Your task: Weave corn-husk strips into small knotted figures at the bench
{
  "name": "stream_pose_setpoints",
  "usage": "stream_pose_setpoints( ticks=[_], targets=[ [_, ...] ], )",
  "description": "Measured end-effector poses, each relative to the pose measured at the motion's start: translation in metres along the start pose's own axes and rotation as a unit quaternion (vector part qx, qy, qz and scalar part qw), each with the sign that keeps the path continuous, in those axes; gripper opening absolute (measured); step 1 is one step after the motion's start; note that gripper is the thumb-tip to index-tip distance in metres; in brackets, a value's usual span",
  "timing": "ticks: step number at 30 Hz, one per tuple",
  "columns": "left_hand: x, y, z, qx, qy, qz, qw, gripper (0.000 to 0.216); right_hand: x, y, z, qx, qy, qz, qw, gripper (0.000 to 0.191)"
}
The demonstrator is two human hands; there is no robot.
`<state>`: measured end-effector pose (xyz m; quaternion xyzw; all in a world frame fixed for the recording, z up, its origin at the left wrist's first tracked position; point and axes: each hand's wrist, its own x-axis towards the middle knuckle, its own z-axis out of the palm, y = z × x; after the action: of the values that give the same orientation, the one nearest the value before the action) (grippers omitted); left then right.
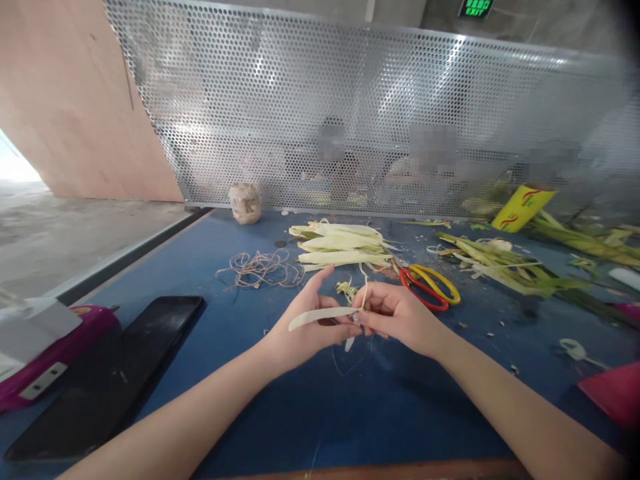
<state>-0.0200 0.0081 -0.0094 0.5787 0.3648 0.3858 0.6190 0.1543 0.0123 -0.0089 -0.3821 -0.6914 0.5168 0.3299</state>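
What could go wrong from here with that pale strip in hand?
The strip looks thin, and the right hand pinches it near one end, so a hard pull might tear it. The scissors lie just beyond that hand, near the husks; a careless reach could knock them. The twine beyond the left hand lies in loose loops that might snag.

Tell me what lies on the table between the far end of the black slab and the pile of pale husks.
A loose tangle of thin cord lies between the black slab and the pale husks, seen in the head view.
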Motion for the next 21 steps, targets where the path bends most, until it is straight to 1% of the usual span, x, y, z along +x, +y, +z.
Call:
stream_pose_setpoints(
  ticks=[4, 6, 8, 11, 14, 18, 21],
  targets=[
    [-0.0023, 0.0032, 0.0018, -0.015, -0.038, -0.042, 0.998, 0.095, 0.0021, 0.0042, -0.0022, 0.012, -0.003, 0.002, 1.0, 0.017],
    [-0.0025, 0.0023, 0.0019, -0.015, -0.05, -0.047, 0.998, 0.092, 0.0038, 0.0067, -0.0046, 0.02, -0.017, 0.014, 1.0, 0.02],
    [-0.0018, -0.0003, 0.002, -0.017, -0.049, -0.039, 0.998, 0.088, 0.005, 0.008, -0.007, 0.033, -0.038, 0.026, 0.998, 0.02],
    [0.0011, -0.0049, 0.0028, -0.032, -0.033, -0.024, 0.999, 0.081, 0.0048, 0.0062, -0.0089, 0.068, -0.052, 0.022, 0.996, 0.014],
    [0.0043, -0.0063, 0.0045, -0.043, 0.001, -0.027, 0.999, 0.075, 0.003, 0.0024, -0.0081, 0.104, -0.05, 0.006, 0.993, 0.018],
    [0.0044, -0.0024, 0.0064, -0.036, 0.041, -0.029, 0.998, 0.067, 0.0016, 0.0016, -0.0057, 0.11, -0.048, 0.003, 0.993, 0.019],
    [0.0032, -0.0009, 0.0057, -0.046, 0.051, -0.012, 0.998, 0.059, 0.0014, 0.0034, -0.0047, 0.096, -0.042, -0.008, 0.994, 0.018]
  ],
)
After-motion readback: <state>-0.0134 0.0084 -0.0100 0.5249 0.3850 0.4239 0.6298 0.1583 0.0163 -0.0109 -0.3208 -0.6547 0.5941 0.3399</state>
